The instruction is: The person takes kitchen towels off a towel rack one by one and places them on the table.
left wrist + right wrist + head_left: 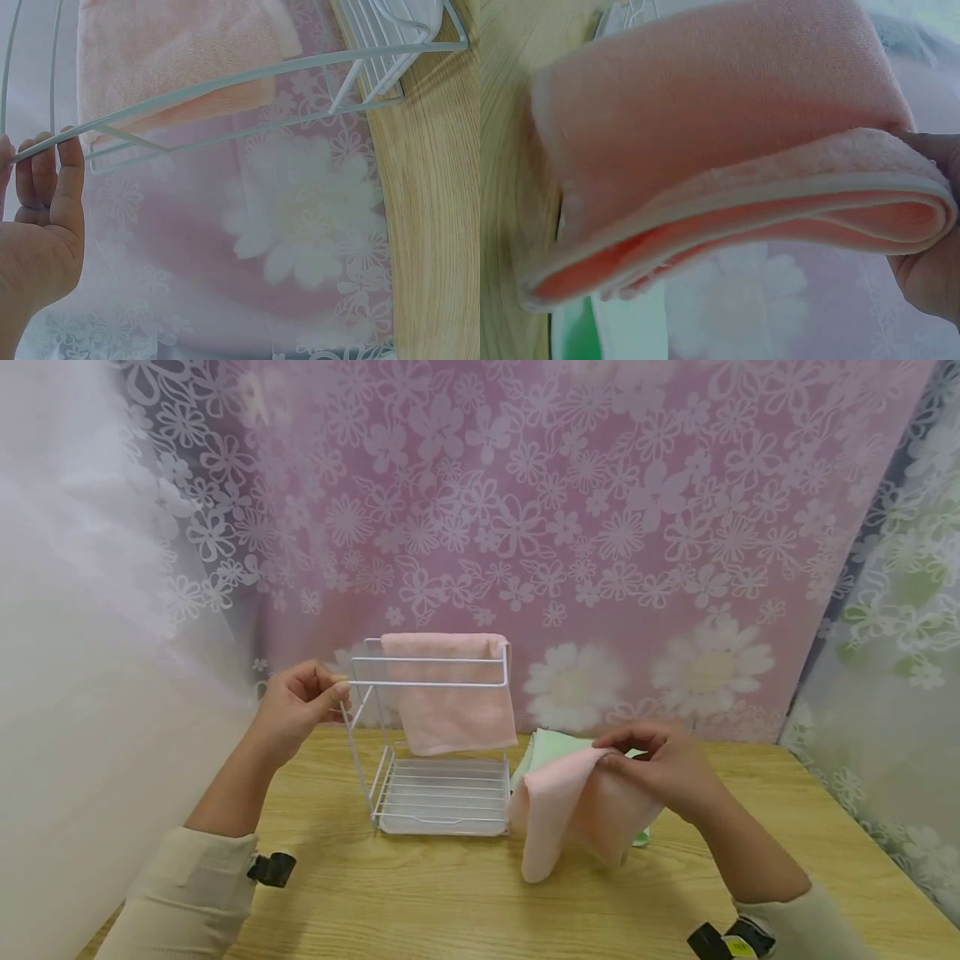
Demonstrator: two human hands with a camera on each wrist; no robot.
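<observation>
A white wire rack [429, 683] stands on the table, a pink towel [453, 710] draped over its rear top bar. My left hand [300, 706] pinches the rack's upper left corner between thumb and fingers; the left wrist view shows those fingers [67, 180] at the white bar. To the right of the rack, my right hand [663, 768] pinches a second pink towel [558, 802] by its upper edge. That towel hangs folded over, its layered edge [802, 191] facing the right wrist camera. Behind it lies a green cloth [551, 745], partly hidden.
A white tray [446, 827] sits under the rack's lower wires. The wood-grain table [390, 893] reaches back to a pink flowered curtain [570, 527]. Pale sheeting [90, 652] hangs at the left, and a flowered curtain [900, 710] stands along the right edge.
</observation>
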